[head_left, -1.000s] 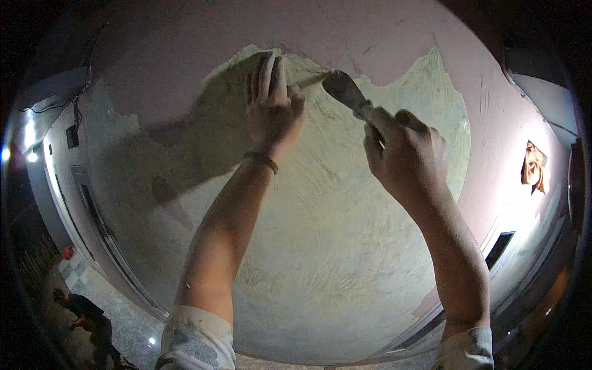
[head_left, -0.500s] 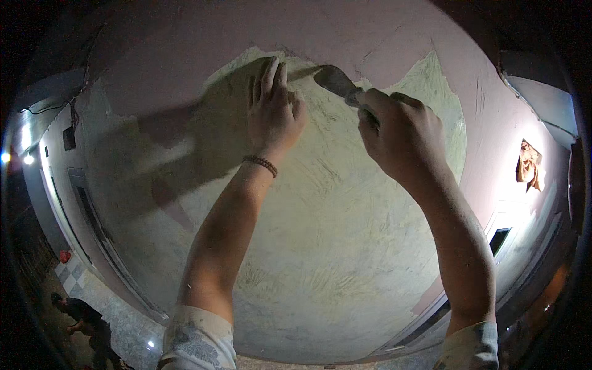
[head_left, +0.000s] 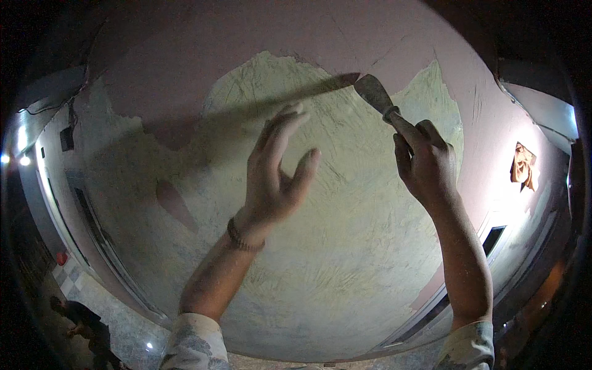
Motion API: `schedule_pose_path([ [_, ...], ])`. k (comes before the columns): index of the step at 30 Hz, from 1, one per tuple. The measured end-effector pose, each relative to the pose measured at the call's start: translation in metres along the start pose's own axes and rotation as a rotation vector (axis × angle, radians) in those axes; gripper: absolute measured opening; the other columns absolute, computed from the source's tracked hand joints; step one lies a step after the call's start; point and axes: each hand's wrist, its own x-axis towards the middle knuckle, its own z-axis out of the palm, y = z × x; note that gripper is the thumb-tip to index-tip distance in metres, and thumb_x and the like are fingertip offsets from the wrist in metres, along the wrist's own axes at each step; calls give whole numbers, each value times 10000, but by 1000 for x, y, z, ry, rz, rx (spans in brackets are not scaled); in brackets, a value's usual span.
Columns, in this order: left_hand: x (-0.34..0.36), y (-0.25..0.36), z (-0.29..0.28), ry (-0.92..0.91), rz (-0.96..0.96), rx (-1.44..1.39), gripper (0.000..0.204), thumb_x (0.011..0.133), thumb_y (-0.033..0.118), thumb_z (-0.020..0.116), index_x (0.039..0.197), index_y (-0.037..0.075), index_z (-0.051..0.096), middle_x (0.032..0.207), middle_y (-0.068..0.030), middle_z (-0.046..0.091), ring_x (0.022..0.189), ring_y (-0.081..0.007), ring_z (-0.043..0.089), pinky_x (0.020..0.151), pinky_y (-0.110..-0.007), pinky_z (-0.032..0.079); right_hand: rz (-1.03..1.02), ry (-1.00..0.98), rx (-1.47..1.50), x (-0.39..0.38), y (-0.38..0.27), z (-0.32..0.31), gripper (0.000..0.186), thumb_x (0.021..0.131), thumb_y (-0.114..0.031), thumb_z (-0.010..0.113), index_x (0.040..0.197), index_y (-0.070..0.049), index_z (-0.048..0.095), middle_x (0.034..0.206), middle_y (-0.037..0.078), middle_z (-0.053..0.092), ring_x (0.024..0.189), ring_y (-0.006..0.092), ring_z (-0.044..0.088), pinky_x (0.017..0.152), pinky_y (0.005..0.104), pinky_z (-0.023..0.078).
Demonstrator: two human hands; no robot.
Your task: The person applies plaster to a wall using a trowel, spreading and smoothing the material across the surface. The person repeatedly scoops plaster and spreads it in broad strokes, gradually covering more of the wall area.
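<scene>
My right hand (head_left: pixel 428 163) is wrapped round the handle of a putty knife (head_left: pixel 374 92). The flat metal blade points up and to the left, at the ragged border between pinkish paint (head_left: pixel 296 28) and the bare greenish wall (head_left: pixel 333 246). Whether the blade touches the wall I cannot tell. Lower and to the left, my left hand (head_left: pixel 274 166) is open with nothing in it, thumb apart from the fingers and slightly blurred. A brown beaded bracelet (head_left: pixel 243 237) circles its wrist. The knife throws a long dark shadow leftward across the wall.
An orange-brown crumpled cloth or bag (head_left: pixel 524 166) hangs on the brightly lit wall at the right. Another person in dark clothing (head_left: pixel 89 327) stands at the lower left, near a checked floor patch (head_left: pixel 71 283) and a red object (head_left: pixel 61 258). Cables run down the upper left.
My left hand has come off the wall's upper part, moving down with its fingers spreading. My right hand has shifted right and slightly down, carrying the putty knife.
</scene>
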Motion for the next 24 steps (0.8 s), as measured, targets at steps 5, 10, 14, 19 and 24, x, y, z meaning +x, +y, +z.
schedule_pose_path([
  [5, -33, 90, -56, -104, 3, -371, 634, 966, 576, 602, 1301, 44, 684, 1381, -274, 661, 1416, -434, 551, 1252, -611, 276, -42, 47, -80, -2, -1, 4, 295, 1005, -163, 676, 1293, -186, 736, 843, 68, 618, 590, 193, 614, 542, 364, 541],
  [10, -29, 96, -60, -49, 158, -697, 691, 982, 775, 489, 1211, 170, 731, 1339, -281, 683, 1393, -463, 563, 1270, -645, 222, 1, 34, -73, 5, -12, 1, 254, 1004, -195, 692, 1249, -190, 761, 836, 78, 636, 602, 204, 638, 550, 363, 555],
  [14, -34, 123, -70, -176, -86, -724, 648, 974, 783, 499, 1134, 210, 756, 1310, -220, 716, 1377, -433, 589, 1278, -637, 208, 15, 28, -88, 10, -19, -1, 249, 1013, -205, 676, 1247, -204, 763, 854, 96, 669, 640, 212, 679, 569, 363, 572],
  [19, -35, 130, -75, -205, -133, -778, 672, 963, 799, 502, 1141, 202, 753, 1302, -209, 724, 1379, -420, 590, 1291, -622, 186, -31, 70, -104, 15, -13, 4, 241, 1023, -215, 668, 1239, -177, 766, 856, 90, 687, 610, 203, 681, 529, 351, 562],
  [24, -27, 131, -73, -217, -115, -804, 708, 964, 788, 517, 1146, 144, 750, 1298, -230, 722, 1362, -418, 605, 1286, -623, 194, -80, 87, -83, 8, -10, 2, 266, 1021, -207, 665, 1271, -200, 757, 833, 94, 669, 609, 201, 672, 542, 358, 566],
])
